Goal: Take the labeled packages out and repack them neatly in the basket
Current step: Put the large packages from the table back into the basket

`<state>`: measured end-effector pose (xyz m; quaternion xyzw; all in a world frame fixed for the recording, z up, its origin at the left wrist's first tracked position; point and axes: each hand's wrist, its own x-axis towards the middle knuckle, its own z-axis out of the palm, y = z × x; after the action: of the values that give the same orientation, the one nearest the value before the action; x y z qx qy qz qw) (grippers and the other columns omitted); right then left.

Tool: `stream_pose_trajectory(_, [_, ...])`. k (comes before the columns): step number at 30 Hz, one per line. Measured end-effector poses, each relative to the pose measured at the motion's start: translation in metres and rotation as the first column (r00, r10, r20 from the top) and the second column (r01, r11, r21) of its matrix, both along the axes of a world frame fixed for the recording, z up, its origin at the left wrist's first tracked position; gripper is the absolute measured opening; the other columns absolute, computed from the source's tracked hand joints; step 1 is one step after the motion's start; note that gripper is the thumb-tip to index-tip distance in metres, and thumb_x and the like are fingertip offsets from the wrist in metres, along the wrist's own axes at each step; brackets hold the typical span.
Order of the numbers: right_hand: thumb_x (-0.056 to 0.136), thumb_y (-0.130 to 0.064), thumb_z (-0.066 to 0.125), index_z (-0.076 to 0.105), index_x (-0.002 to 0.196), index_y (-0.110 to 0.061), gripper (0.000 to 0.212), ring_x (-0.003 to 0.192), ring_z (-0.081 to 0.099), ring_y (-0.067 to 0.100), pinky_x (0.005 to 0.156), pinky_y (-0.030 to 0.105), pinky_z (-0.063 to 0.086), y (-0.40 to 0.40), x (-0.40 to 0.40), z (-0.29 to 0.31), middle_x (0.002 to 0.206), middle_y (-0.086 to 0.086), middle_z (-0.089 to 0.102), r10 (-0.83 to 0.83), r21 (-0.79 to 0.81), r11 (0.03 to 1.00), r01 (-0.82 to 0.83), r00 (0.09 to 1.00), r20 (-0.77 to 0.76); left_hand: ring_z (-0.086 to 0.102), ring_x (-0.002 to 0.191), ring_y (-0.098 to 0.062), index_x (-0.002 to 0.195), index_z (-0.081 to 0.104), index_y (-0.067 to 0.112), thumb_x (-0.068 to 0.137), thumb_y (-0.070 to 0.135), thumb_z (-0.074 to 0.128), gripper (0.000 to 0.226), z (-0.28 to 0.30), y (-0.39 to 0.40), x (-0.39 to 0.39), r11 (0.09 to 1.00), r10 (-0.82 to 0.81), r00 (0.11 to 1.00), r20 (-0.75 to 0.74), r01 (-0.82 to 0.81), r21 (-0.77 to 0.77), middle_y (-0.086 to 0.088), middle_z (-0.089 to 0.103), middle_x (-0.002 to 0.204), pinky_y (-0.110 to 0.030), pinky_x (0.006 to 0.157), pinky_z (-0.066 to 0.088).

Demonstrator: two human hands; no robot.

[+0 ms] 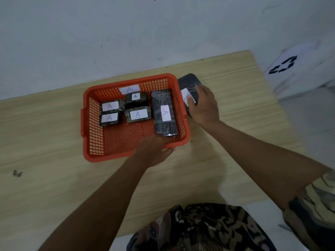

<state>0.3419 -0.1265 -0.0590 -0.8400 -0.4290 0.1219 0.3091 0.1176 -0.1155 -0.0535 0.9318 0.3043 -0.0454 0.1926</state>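
An orange plastic basket [90, 127] stands on the wooden table. Inside it lie several dark wrapped packages with white "A" labels: small ones [109, 112] at the back left and middle, and a long one [164, 113] along the right wall. A white "A" label [129, 89] is stuck on the basket's back wall. My left hand [153, 151] grips the basket's near rim. My right hand [204, 105] lies on a large dark labeled package [188, 82] on the table just right of the basket, fingers wrapped over it.
The wooden table [226, 160] ends at a white wall behind and drops off at the right edge. A white sheet with a black recycling symbol [283, 65] lies beyond the right edge. A small dark mark [17, 173] is on the table's left.
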Motion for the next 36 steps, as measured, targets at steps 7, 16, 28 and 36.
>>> stream_pose_trajectory(7, [0.089, -0.049, 0.066, 0.015, 0.157, -0.004, 0.097, 0.152, 0.015, 0.033, 0.122, 0.046, 0.021, 0.002, 0.031, -0.022, 0.164, 0.017, 0.019, -0.065, -0.317, 0.948, 0.022, 0.99, -0.126, 0.065, 0.098, -0.028, 0.12, 0.062, 0.031, 0.089, 0.045, 0.051, 0.037, -0.01, -0.003, 0.009, 0.996, 0.092, 0.99, -0.104, -0.093, -0.006, -0.001, 0.066, 0.116, -0.042, 0.078, 0.055])
stream_pose_trajectory(16, [0.061, -0.037, 0.093, 0.037, 0.129, -0.014, 0.09, 0.115, 0.052, 0.027, 0.091, 0.037, 0.049, 0.013, 0.04, -0.02, 0.131, 0.009, 0.039, -0.273, -0.279, 0.946, 0.166, 0.871, -0.408, 0.066, 0.092, -0.024, 0.105, 0.069, 0.022, 0.088, 0.043, 0.052, 0.032, -0.012, -0.001, 0.011, 0.996, 0.086, 0.988, -0.124, -0.086, 0.006, 0.001, 0.068, 0.109, -0.039, 0.074, 0.054])
stream_pose_trajectory(28, [0.078, -0.046, 0.075, 0.043, 0.142, -0.025, 0.075, 0.107, 0.061, 0.016, 0.09, 0.038, 0.054, -0.003, 0.026, 0.008, 0.123, 0.001, 0.059, -0.22, 0.089, 0.956, 0.28, 0.882, -0.416, 0.067, 0.084, -0.027, 0.098, 0.069, 0.023, 0.084, 0.05, 0.05, 0.035, -0.01, -0.003, 0.007, 0.997, 0.073, 0.997, -0.002, -0.073, 0.001, -0.001, 0.07, 0.097, -0.039, 0.068, 0.054])
stream_pose_trajectory(36, [0.093, -0.037, 0.058, 0.033, 0.151, -0.016, 0.067, 0.115, 0.054, 0.017, 0.087, 0.033, 0.051, 0.009, -0.019, 0.057, 0.135, 0.005, 0.044, -0.221, 0.266, 0.92, 0.287, 0.942, -0.252, 0.067, 0.093, -0.013, 0.119, 0.063, 0.031, 0.084, 0.073, 0.044, 0.058, 0.018, 0.02, -0.031, 0.997, 0.059, 0.994, 0.088, -0.063, 0.038, 0.004, 0.07, 0.114, -0.035, 0.076, 0.057])
